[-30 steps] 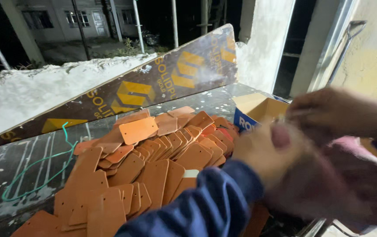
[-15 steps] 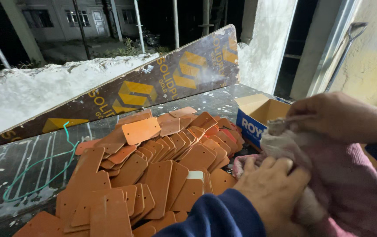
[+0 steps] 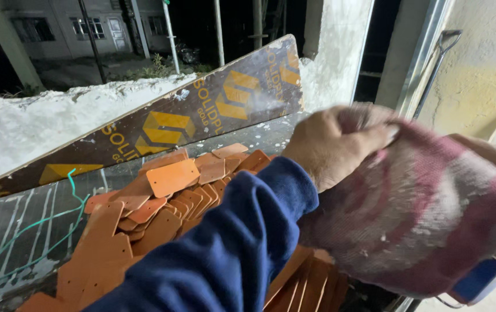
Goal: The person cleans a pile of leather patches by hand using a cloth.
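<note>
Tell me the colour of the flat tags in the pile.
Orange tags, seen from the head view.

We are looking down from the one head camera, very near the left hand (image 3: 334,144) and pink cloth (image 3: 427,214), facing across the orange tags (image 3: 170,179) toward the leaning board (image 3: 161,127).

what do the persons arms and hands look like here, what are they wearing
The left arm wears a dark blue long sleeve with a ribbed cuff; the left hand is bare. The right hand is mostly hidden; only a bare strip of forearm shows.
</note>
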